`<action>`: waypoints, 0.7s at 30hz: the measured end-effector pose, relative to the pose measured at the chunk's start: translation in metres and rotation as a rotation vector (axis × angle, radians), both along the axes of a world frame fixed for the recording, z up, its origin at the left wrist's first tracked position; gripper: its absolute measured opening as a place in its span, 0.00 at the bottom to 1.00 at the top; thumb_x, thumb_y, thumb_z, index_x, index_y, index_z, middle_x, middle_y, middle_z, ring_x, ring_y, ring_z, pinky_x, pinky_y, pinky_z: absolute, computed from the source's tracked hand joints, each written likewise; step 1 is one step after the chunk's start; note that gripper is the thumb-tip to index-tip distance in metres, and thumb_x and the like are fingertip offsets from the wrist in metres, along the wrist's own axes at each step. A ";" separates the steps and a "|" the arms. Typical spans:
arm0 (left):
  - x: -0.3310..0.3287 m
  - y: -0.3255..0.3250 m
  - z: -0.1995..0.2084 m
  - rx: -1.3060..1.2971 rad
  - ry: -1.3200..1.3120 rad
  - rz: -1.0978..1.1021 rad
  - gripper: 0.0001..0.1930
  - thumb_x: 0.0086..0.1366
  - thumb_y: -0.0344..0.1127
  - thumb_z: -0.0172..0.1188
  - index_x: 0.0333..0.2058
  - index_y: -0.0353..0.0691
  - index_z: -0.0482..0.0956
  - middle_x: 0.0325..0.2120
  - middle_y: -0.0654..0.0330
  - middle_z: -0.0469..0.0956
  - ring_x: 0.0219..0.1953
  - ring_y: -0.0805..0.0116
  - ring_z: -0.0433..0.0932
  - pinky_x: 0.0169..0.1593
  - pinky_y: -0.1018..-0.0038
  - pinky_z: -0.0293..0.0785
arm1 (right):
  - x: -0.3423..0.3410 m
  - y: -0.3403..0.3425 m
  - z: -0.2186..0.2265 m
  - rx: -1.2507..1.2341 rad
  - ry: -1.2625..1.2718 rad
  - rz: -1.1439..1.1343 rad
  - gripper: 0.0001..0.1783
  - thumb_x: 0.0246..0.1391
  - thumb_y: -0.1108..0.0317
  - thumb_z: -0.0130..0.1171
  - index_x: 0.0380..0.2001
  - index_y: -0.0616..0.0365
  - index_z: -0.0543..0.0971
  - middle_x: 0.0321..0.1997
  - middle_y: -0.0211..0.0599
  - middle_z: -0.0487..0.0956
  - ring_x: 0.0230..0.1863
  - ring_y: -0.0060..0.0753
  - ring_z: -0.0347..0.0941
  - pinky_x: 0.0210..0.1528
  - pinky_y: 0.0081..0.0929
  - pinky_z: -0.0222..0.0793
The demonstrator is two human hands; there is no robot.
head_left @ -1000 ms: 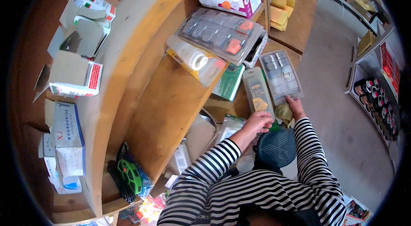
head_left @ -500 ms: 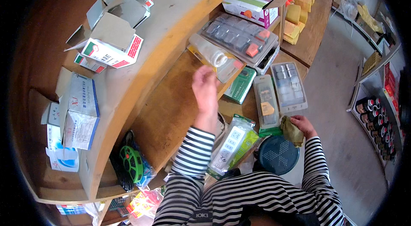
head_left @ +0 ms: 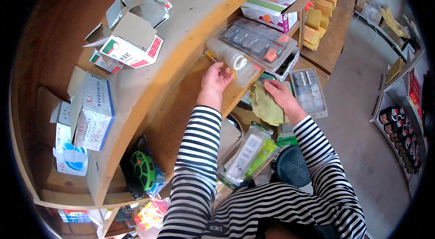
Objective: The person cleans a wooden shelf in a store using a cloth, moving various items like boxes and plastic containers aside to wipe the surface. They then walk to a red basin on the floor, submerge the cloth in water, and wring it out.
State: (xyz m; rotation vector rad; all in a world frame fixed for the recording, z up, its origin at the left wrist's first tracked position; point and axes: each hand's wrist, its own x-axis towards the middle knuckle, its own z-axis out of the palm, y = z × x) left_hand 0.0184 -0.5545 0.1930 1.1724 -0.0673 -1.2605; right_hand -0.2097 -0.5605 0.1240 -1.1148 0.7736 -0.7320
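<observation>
My right hand (head_left: 284,96) grips an olive-green cloth (head_left: 265,105), which hangs over the edge of the wooden shelf board (head_left: 181,98). Just left of it is my left hand (head_left: 214,81), above the board with its fingers apart and slightly bent, nothing in them. Beyond its fingertips lies a translucent white cylindrical container (head_left: 225,52) with a white ring-shaped end; whether the fingers touch it I cannot tell. The container rests on a flat clear pack with a yellow edge. Behind it is a grey transparent case (head_left: 256,42) with several compartments and orange pieces.
Opened cardboard boxes (head_left: 131,51) stand on the upper shelf at left. A green reel (head_left: 142,170) sits in the lower compartment. Near my body are a packaged power strip (head_left: 244,155) and a dark perforated round stool (head_left: 292,165). A clear blister pack (head_left: 309,92) lies at right.
My right hand has brought the cloth up and left, from beside the stool to the shelf edge. My left hand has turned with its fingers spread, staying near the container.
</observation>
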 end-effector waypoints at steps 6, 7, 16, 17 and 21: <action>0.009 -0.003 -0.002 0.008 0.081 0.096 0.07 0.54 0.29 0.55 0.21 0.40 0.66 0.14 0.64 0.65 0.16 0.71 0.68 0.25 0.73 0.75 | 0.034 -0.014 -0.005 0.111 -0.068 -0.102 0.19 0.53 0.58 0.53 0.41 0.62 0.72 0.35 0.28 0.74 0.35 0.18 0.67 0.38 0.19 0.64; 0.012 -0.002 -0.005 -0.006 0.084 0.086 0.07 0.54 0.28 0.55 0.21 0.41 0.66 0.14 0.65 0.65 0.16 0.73 0.67 0.24 0.74 0.74 | 0.034 -0.011 -0.002 0.105 -0.072 -0.111 0.17 0.53 0.59 0.53 0.39 0.61 0.72 0.34 0.27 0.73 0.35 0.18 0.66 0.38 0.19 0.63; 0.016 -0.024 -0.024 0.156 -0.126 0.041 0.08 0.53 0.24 0.54 0.21 0.45 0.66 0.10 0.69 0.61 0.12 0.78 0.61 0.21 0.76 0.67 | 0.003 0.028 -0.012 0.072 -0.055 0.095 0.17 0.53 0.59 0.53 0.41 0.59 0.73 0.35 0.24 0.73 0.36 0.16 0.67 0.39 0.18 0.65; 0.018 -0.023 -0.026 0.142 -0.098 0.046 0.08 0.52 0.23 0.54 0.22 0.45 0.66 0.10 0.68 0.61 0.13 0.77 0.61 0.21 0.76 0.65 | -0.005 0.034 -0.018 0.058 -0.060 0.119 0.17 0.53 0.59 0.53 0.41 0.59 0.73 0.35 0.24 0.73 0.36 0.16 0.67 0.39 0.18 0.65; 0.025 0.002 -0.025 0.047 -0.071 0.102 0.08 0.52 0.21 0.54 0.24 0.44 0.67 0.13 0.68 0.62 0.14 0.77 0.60 0.20 0.81 0.59 | -0.048 0.060 -0.041 0.120 -0.065 0.185 0.17 0.53 0.62 0.52 0.42 0.61 0.73 0.37 0.28 0.74 0.38 0.19 0.68 0.43 0.19 0.65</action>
